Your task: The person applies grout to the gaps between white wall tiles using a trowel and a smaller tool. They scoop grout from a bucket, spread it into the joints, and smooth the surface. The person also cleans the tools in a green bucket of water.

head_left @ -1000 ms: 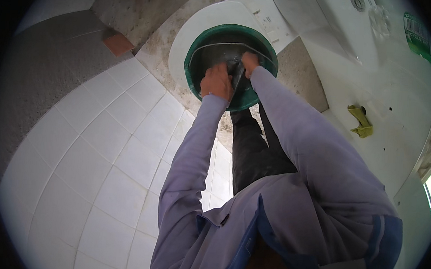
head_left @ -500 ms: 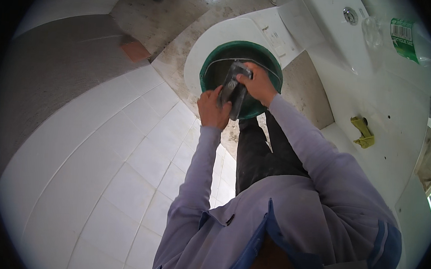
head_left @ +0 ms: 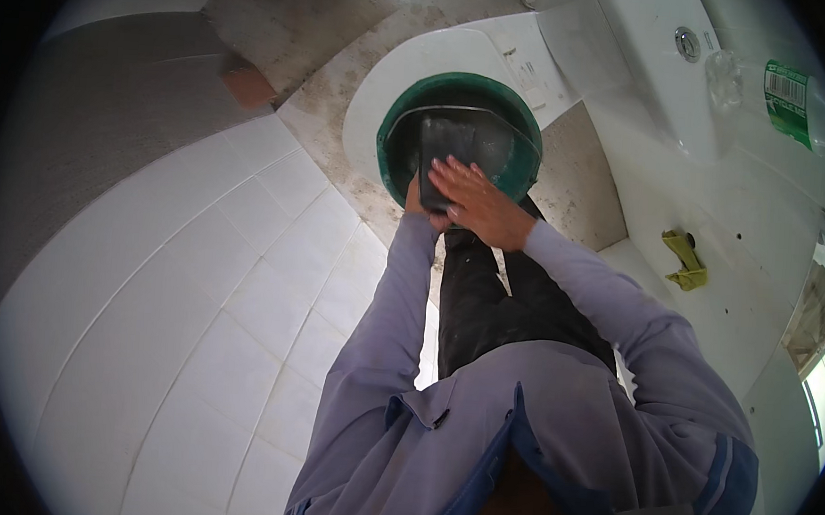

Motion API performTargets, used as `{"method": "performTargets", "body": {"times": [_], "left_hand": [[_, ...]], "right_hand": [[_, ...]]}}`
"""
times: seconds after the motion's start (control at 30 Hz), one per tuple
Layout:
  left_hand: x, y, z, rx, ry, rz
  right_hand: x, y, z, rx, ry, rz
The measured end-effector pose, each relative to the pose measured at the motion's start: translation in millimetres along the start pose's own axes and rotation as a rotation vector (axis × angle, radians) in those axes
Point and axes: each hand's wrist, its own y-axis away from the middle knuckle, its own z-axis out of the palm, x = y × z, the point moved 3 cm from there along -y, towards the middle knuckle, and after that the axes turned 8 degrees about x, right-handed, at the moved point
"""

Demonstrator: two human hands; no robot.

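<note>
A black rectangular grout float (head_left: 448, 142) is held over the green bucket (head_left: 396, 96), its flat wet face turned up. My left hand (head_left: 420, 199) grips the float from its near left side, with most of the fingers hidden beneath it. Across the near part of that face lies my right hand (head_left: 482, 205), fingers stretched out flat and touching it. Cloudy water shows inside the bucket, and its wire handle (head_left: 483, 111) arches across the opening. The bucket rests on the white closed toilet lid (head_left: 369, 113).
To the right stands a white cistern with a round flush button (head_left: 687, 44) and a clear bottle with a green label (head_left: 787, 103). A yellow-green cloth (head_left: 684, 262) hangs on the right wall. White wall tiles (head_left: 241, 285) fill the left. A reddish tile piece (head_left: 249, 87) lies farther off.
The float has turned so its flat face is up. My right hand has shifted from gripping its far end to lying flat on its near part; my left hand has moved under it.
</note>
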Motion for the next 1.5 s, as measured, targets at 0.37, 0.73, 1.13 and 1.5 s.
{"method": "performTargets", "body": {"times": [0.37,0.73,1.13,1.5], "left_hand": [[2.7,0.2,27.4,0.042,0.037,-0.090],[-11.4,38.0,21.4,0.045,-0.233,0.046],[-16.8,71.6,26.8,0.007,-0.401,0.066],[-10.2,66.6,19.0,-0.022,-0.422,-0.003]], "right_hand": [[84.7,-48.0,25.8,-0.028,0.134,0.299],[66.2,-52.8,35.2,-0.079,0.112,0.298],[67.5,-64.0,21.2,0.044,0.125,0.465],[124.3,-89.6,14.5,0.280,-0.195,0.626]]}}
